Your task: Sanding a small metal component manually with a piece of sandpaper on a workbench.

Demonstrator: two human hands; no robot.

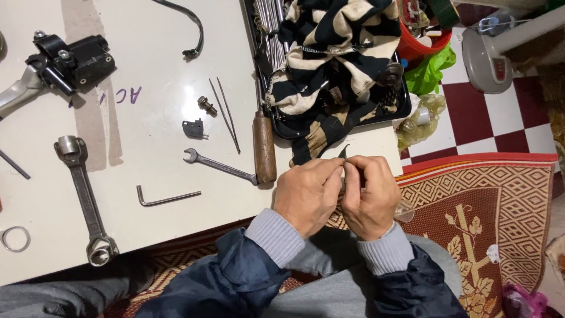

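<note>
My left hand [306, 194] and my right hand [371, 194] are pressed together at the near edge of a white table [159, 135]. Their fingertips pinch a small dark strip [344, 152] that sticks up between them. A bit of clear plastic [405, 211] shows under my right hand. What else the fingers enclose is hidden. A wooden tool handle [264, 147] and a small open-ended spanner [219, 165] lie just left of my left hand.
On the table lie a large ring spanner [85, 197], a hex key [165, 199], two thin rods [225, 112], a small bolt [206, 105], a black lever assembly [65, 65] and a metal ring [15, 238]. A striped cloth [329, 65] covers a black tray. A patterned mat [494, 218] lies right.
</note>
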